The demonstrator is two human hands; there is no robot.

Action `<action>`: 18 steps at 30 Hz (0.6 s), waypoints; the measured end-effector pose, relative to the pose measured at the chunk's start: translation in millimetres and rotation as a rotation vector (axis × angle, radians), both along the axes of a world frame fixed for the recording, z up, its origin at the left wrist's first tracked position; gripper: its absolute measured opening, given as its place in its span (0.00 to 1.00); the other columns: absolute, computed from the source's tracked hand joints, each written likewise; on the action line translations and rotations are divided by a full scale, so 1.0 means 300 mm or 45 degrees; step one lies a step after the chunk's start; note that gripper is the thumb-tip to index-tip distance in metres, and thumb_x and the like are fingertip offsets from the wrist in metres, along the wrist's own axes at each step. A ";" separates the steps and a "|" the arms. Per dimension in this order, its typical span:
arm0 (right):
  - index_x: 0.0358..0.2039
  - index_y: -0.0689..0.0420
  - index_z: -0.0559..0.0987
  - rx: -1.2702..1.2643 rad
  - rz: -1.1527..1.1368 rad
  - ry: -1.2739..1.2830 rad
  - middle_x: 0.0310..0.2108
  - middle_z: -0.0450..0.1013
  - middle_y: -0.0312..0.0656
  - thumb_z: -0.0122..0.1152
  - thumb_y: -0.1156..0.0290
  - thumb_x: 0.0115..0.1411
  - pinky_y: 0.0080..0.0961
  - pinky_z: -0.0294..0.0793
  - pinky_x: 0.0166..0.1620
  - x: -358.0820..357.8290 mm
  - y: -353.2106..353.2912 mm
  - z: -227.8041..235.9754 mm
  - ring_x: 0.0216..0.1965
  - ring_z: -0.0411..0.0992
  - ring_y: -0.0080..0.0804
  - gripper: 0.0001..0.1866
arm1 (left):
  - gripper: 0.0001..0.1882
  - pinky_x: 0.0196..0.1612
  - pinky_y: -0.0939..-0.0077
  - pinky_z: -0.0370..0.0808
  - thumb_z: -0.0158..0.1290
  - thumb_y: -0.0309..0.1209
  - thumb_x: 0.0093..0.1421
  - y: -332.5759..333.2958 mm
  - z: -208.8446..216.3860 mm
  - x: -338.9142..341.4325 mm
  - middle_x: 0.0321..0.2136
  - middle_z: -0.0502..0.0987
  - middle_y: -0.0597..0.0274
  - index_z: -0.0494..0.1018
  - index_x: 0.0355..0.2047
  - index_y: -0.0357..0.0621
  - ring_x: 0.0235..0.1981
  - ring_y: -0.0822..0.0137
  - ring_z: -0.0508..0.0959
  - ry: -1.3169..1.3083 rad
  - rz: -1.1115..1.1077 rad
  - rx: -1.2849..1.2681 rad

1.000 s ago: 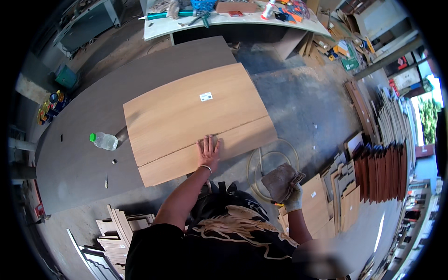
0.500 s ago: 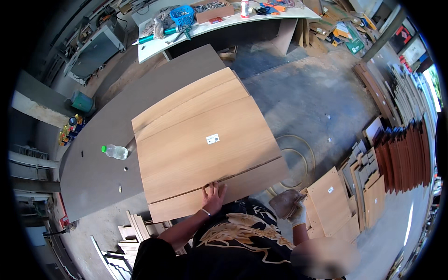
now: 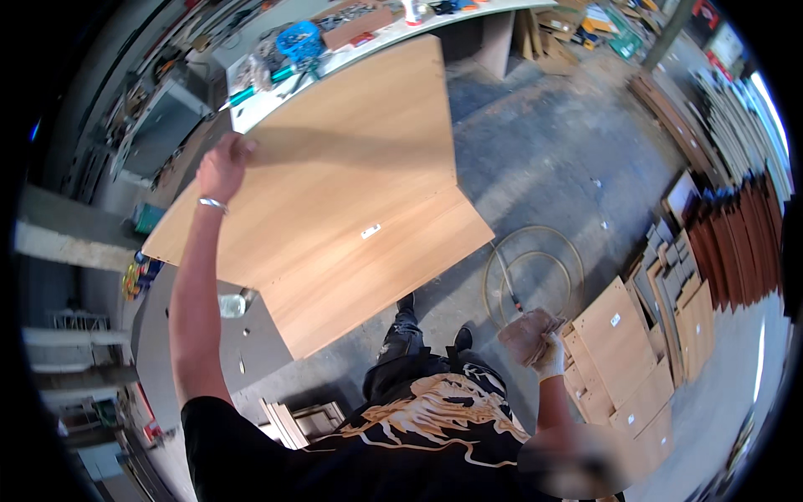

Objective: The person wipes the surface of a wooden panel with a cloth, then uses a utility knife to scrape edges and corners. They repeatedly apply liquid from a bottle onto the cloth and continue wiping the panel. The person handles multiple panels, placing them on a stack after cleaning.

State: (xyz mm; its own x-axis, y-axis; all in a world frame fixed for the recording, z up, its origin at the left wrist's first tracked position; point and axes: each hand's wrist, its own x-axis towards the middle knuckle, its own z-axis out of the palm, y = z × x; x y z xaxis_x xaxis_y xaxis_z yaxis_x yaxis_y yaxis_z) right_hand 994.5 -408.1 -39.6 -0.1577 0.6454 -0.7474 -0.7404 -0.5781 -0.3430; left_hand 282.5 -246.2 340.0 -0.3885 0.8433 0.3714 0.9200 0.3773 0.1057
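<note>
Concrete floor (image 3: 544,159) lay below; the left hand (image 3: 222,166) pinched a wood-grain board (image 3: 351,184) by its edge; the gloved right hand's fingers (image 3: 549,356) clenched brown cloth (image 3: 525,336).

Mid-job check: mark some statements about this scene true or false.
1. The ungloved left hand is at an edge of the flat pale wooden panel. True.
2. The gloved right hand holds a bunched brown cloth. True.
3. The coiled pale hose lies on the floor. True.
4. The blue plastic basket stands on the floor. False: it is on the long white-topped bench.
5. The clear plastic bottle is fully visible. False: the left forearm hides part of it.
</note>
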 end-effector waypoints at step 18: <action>0.62 0.60 0.72 -0.230 -0.418 -0.297 0.59 0.74 0.51 0.49 0.75 0.58 0.52 0.72 0.65 -0.669 -0.216 0.241 0.60 0.73 0.52 0.29 | 0.35 0.44 0.44 0.78 0.44 0.69 0.63 0.586 -1.079 -0.696 0.37 0.84 0.44 0.86 0.38 0.54 0.43 0.38 0.83 -0.223 0.250 -0.383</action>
State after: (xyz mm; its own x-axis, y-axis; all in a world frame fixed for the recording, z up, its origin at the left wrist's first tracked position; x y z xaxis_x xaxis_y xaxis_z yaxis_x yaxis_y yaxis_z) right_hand 793.8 -472.8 32.8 0.2202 0.4885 -0.8443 -0.8098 -0.3910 -0.4374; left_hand 73.8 -70.3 16.2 -0.5885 0.8078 0.0334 0.8053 0.5821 0.1125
